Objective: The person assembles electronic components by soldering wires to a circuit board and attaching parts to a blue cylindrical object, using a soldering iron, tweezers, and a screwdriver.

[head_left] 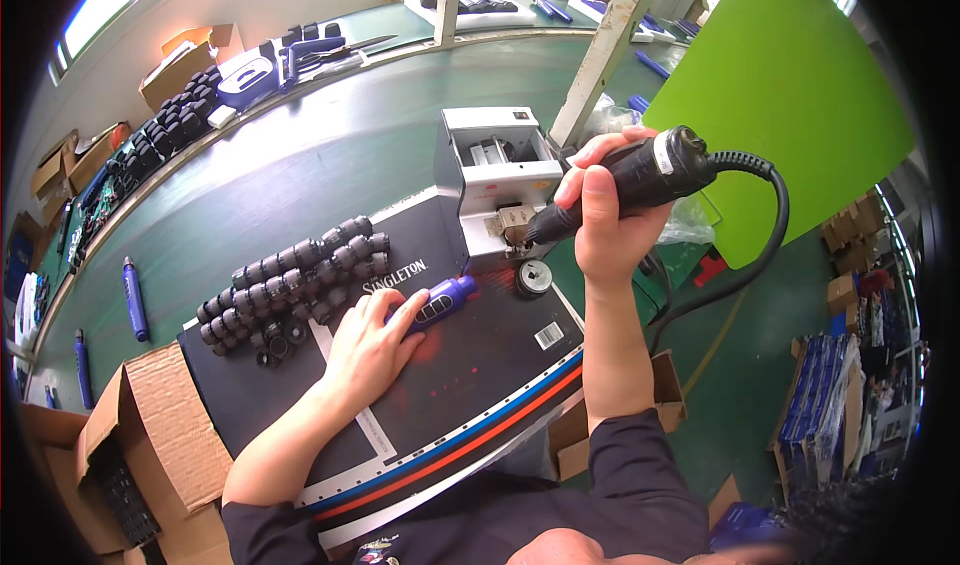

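Tho tip (541,229) unclear, R hand (612,210): drvr (645,173)

From my remote post, the left hand (372,343) hides part of the blue handheld device (442,303) at centre; the black corded tool (640,177) conceals some of the right hand's (612,227) fingers, its tip too indistinct to place against the white machine (452,145); the lower edge crops a cardboard box (180,427), lower left.

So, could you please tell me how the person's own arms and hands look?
Both the left hand and the right hand are bare, with no glove or wristwatch visible. The forearms are uncovered too, below short, dark sleeves.
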Action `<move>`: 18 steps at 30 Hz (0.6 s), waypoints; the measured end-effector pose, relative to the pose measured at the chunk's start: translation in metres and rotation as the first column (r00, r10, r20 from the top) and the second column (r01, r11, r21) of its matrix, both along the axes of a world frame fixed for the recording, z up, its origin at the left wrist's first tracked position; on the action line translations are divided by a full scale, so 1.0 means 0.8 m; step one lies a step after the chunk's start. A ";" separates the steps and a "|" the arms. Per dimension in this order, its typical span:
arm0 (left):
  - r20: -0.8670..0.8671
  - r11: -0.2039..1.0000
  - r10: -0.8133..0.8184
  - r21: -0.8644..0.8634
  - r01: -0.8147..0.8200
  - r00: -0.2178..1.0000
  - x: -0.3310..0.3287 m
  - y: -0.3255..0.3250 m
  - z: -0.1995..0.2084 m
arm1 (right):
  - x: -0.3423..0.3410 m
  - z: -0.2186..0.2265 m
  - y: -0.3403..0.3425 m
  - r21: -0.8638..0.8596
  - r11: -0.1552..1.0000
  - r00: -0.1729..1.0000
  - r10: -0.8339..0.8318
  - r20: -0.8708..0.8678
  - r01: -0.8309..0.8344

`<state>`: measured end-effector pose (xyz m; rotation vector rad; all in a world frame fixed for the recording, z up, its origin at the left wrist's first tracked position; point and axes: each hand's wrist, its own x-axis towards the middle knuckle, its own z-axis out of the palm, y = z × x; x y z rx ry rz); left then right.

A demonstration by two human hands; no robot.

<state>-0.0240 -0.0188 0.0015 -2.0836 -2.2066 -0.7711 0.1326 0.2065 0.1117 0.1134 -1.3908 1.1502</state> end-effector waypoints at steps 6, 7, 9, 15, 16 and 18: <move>0.083 0.999 -0.032 0.002 0.032 0.996 0.000 0.001 -0.003 | -0.013 0.009 -0.004 -0.033 0.996 0.987 -0.073 0.143 0.078; 0.105 0.999 -0.046 0.011 0.045 0.993 0.000 0.002 -0.001 | -0.013 0.009 0.000 -0.032 0.996 0.987 -0.074 0.144 0.080; 0.123 0.998 -0.055 0.000 0.055 0.991 0.001 0.003 0.000 | -0.010 0.008 0.009 -0.075 0.996 0.990 -0.032 0.137 0.042; 0.084 0.998 -0.058 0.008 0.058 0.995 0.003 0.002 -0.002 | -0.005 0.009 0.010 -0.072 0.995 0.990 -0.054 0.130 0.064; 0.072 0.998 -0.055 0.018 0.054 0.996 0.004 0.003 -0.002 | -0.004 0.010 0.010 -0.070 0.995 0.991 -0.056 0.125 0.065; 0.082 0.998 -0.065 0.017 0.064 0.995 0.004 0.005 0.000 | -0.002 0.006 0.009 -0.069 0.995 0.991 -0.057 0.120 0.066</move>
